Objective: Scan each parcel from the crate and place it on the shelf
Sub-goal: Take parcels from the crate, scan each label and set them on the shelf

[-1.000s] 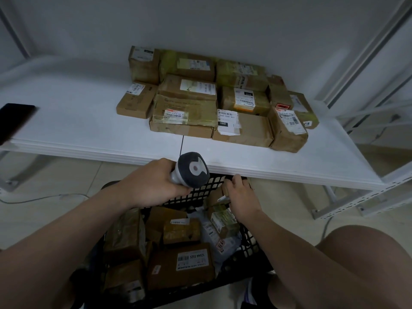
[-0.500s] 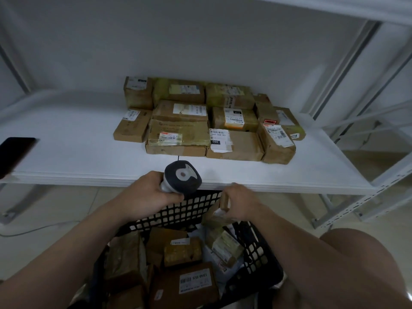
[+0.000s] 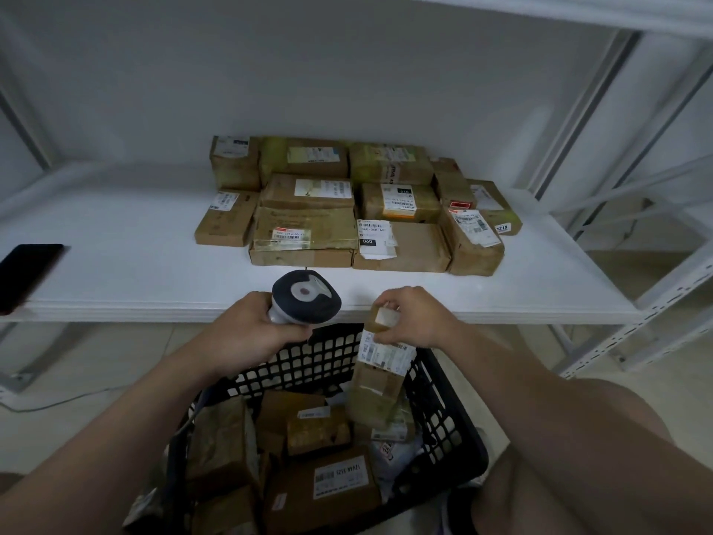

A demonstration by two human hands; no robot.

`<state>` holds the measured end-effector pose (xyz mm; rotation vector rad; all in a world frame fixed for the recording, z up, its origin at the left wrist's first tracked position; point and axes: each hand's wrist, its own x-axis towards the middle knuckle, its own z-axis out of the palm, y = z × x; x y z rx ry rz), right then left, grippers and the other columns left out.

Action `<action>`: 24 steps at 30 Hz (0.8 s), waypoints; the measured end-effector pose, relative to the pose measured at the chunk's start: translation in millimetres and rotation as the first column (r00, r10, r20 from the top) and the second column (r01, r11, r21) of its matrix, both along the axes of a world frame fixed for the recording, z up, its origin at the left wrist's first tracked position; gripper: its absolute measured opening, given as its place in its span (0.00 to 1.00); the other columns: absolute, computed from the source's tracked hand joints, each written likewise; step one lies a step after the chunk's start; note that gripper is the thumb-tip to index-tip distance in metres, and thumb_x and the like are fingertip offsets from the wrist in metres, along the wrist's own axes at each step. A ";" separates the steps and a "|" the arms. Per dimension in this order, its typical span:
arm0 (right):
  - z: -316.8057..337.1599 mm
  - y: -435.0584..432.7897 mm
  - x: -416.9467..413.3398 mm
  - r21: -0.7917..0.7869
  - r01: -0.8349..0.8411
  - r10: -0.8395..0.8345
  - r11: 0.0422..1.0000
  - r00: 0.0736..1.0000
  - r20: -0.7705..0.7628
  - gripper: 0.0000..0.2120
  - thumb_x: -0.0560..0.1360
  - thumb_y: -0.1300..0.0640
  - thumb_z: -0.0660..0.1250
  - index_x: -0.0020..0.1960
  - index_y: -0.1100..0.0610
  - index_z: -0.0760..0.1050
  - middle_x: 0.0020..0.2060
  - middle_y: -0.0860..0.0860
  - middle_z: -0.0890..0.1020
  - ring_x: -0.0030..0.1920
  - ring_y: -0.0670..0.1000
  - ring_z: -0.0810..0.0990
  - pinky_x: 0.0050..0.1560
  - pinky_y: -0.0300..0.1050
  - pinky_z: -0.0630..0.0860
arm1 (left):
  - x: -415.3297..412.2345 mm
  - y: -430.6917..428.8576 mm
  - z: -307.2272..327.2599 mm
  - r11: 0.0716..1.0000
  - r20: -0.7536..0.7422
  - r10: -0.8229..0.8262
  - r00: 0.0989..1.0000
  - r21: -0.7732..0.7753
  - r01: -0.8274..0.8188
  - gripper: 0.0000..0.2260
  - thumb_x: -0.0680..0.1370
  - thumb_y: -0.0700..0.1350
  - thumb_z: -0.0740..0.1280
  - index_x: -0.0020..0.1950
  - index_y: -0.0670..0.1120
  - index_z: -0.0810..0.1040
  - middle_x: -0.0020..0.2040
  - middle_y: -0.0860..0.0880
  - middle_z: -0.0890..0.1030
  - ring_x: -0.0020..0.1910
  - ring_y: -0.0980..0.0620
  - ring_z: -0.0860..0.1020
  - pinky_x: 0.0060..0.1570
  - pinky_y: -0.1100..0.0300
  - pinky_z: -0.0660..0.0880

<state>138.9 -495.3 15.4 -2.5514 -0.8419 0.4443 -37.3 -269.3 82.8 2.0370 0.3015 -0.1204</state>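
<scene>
The head camera looked down on the black crate [image 3: 320,361], which sat low in front of me between my forearms. My left hand [image 3: 247,334] was just above the left part of the crate's far rim. Its fingers were wrapped round the handle of the scanner [image 3: 306,297], whose dark head with the round grey cap was turned up toward me.

My right hand [image 3: 414,316] was above the right part of that same far rim, thumb and fingertips pinching the top end of a small brown parcel [image 3: 380,380]. The parcel hung nearly upright, slightly tilted, with its white barcode label facing me. Its lower end was down inside the crate close to the far wall. I could not tell whether it touched what lay beneath it.

Nearer me inside the crate lay other brown parcels [image 3: 335,480], packed together, one showing a white label. A white mailer [image 3: 393,453] lay at the crate's right side.

Beyond the crate and higher ran the white shelf [image 3: 135,272], its front edge just past the far rim. On it, straight beyond the crate, sat a block of cardboard boxes [image 3: 347,210], touching one another with labels up. Well to the left of the crate, at the shelf's front edge, lay a black phone [image 3: 27,274]. A thin cable [image 3: 58,403] ran over the floor left of the crate.
</scene>
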 end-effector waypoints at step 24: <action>56.2 -3.5 13.1 0.429 0.260 -0.093 0.865 0.924 -0.372 0.08 0.78 0.58 0.73 0.54 0.49 0.77 0.47 0.44 0.84 0.44 0.40 0.84 0.44 0.35 0.78 | 13.1 -7.0 0.8 0.878 0.074 0.199 0.977 -0.457 -0.144 0.11 0.74 0.46 0.74 0.41 0.41 0.75 0.30 0.43 0.69 0.26 0.49 0.66 0.30 0.57 0.65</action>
